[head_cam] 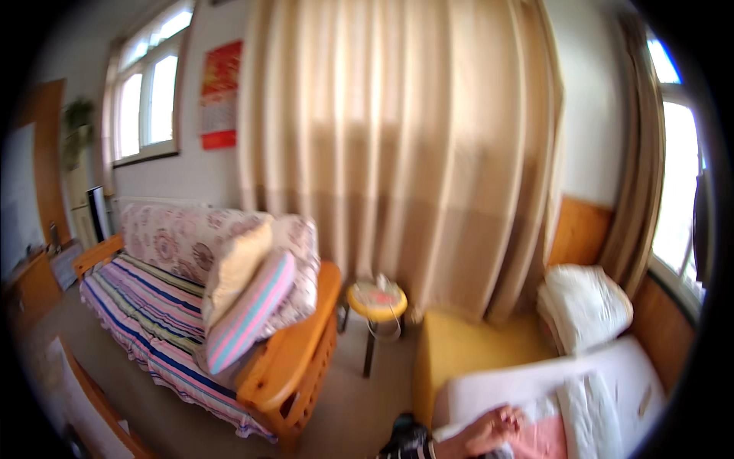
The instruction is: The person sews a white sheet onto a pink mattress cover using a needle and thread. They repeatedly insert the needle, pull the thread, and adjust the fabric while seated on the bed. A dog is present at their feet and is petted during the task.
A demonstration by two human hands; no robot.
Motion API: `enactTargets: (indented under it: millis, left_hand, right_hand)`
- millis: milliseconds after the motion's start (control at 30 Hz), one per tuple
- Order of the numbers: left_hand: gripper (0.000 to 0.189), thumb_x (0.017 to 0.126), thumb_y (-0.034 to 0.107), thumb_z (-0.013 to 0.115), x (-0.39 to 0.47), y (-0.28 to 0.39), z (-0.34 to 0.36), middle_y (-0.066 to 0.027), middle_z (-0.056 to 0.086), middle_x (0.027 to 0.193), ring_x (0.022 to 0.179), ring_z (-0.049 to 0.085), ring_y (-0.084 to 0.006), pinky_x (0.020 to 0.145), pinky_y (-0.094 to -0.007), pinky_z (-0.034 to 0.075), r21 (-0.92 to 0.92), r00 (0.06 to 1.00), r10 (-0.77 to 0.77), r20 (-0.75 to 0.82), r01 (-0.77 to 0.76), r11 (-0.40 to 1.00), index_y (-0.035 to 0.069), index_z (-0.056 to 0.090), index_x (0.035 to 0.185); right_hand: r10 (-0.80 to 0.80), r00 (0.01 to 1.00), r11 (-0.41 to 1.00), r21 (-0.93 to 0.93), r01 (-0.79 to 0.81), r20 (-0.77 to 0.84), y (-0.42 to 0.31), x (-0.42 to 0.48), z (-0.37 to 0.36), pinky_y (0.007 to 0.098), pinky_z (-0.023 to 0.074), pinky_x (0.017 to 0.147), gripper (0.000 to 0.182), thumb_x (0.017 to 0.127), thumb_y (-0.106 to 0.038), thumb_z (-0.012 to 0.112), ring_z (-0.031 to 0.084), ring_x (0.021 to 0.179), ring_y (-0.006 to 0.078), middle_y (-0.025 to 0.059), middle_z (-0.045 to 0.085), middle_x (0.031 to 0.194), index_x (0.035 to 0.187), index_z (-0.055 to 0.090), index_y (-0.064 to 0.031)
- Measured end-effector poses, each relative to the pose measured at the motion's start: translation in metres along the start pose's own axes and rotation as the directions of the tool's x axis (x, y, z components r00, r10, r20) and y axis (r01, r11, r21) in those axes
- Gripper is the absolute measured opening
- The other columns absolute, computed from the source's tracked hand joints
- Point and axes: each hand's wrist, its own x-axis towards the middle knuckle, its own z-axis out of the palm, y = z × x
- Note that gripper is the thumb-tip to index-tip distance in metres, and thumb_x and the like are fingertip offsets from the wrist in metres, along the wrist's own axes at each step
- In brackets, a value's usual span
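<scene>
My left hand (490, 431), in a dark sleeve with a striped cuff, reaches in from the bottom edge, right of centre. Its fingers are bent and blurred, and whether they hold anything cannot be told. Close beside it lies a pink cloth (545, 439) next to a pale quilted cover (590, 410), on a bed or couch with a whitish surface (487, 383). My right hand cannot be made out. Behind the pale surface is a yellow covered block (481, 338), with a white pillow or folded bedding (588, 307) at its right.
A wooden sofa (289, 364) with striped covers and cushions (252, 315) stands at left. Between sofa and bed is a round yellow-edged stool (377, 310) bearing small items. A long beige curtain (395, 143) hangs behind. A wooden-edged piece of furniture (94, 396) occupies the lower left.
</scene>
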Motion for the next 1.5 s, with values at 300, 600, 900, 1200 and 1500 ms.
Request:
enactTargets:
  millis: [300,600,900,1200,1500]
  left_hand:
    - [0.021,0.067,0.0,0.062,0.005,0.015,0.006,0.0051,0.05,0.069,0.078,0.044,-0.0116,0.08,-0.0283,0.032,-0.108,0.953,0.087,-0.291,-0.123,0.987,0.018,0.056,0.058]
    - [0.034,0.062,-0.014,0.051,0.02,-0.003,-0.033,0.0066,0.047,0.068,0.076,0.045,-0.0104,0.078,-0.0287,0.032,-0.11,0.907,0.046,-0.418,-0.101,0.989,0.019,0.054,0.058]
    - [0.026,0.064,-0.007,0.053,-0.01,-0.001,-0.083,0.0048,0.049,0.068,0.078,0.048,-0.012,0.077,-0.0336,0.034,-0.059,0.866,0.021,-0.499,-0.058,0.997,0.018,0.056,0.061]
    - [0.021,0.07,-0.003,0.042,-0.204,0.016,-0.212,-0.0138,0.059,0.082,0.09,0.054,-0.0289,0.081,-0.0396,0.043,-0.079,0.545,-0.106,-0.831,0.073,0.994,0.005,0.06,0.079]
    - [0.015,0.084,0.007,0.052,-0.186,-0.008,-0.218,-0.0066,0.059,0.089,0.083,0.056,-0.0215,0.079,-0.0392,0.045,-0.006,0.229,-0.069,-0.971,0.267,0.964,0.011,0.053,0.098]
  right_hand:
    - [0.096,0.993,0.995,0.027,-0.099,0.072,0.055,-0.011,0.01,0.03,0.04,0.087,0.034,0.089,-0.021,0.053,0.051,0.102,0.0167,0.0089,0.057,0.107,0.115,0.053,-0.0003]
    - [0.101,0.989,0.994,0.024,-0.104,0.107,0.076,0.005,0.029,0.0295,0.0401,0.087,0.033,0.089,-0.021,0.053,0.051,0.101,0.0163,0.0087,0.058,0.106,0.115,0.053,-0.0001]
    - [0.128,0.982,0.985,0.098,-0.143,0.139,0.095,0.032,0.031,0.029,0.0402,0.087,0.033,0.089,-0.02,0.053,0.052,0.1,0.016,0.0086,0.058,0.105,0.114,0.054,0.0001]
    - [0.132,0.974,0.968,0.188,-0.167,0.182,0.096,0.024,0.034,0.0284,0.0402,0.087,0.033,0.089,-0.02,0.053,0.052,0.1,0.0156,0.0085,0.058,0.105,0.114,0.054,0.0003]
    - [0.052,0.932,0.693,0.659,-0.292,0.358,0.085,-0.044,-0.023,0.0279,0.0403,0.087,0.032,0.089,-0.02,0.053,0.053,0.099,0.0153,0.0084,0.058,0.104,0.114,0.055,0.0005]
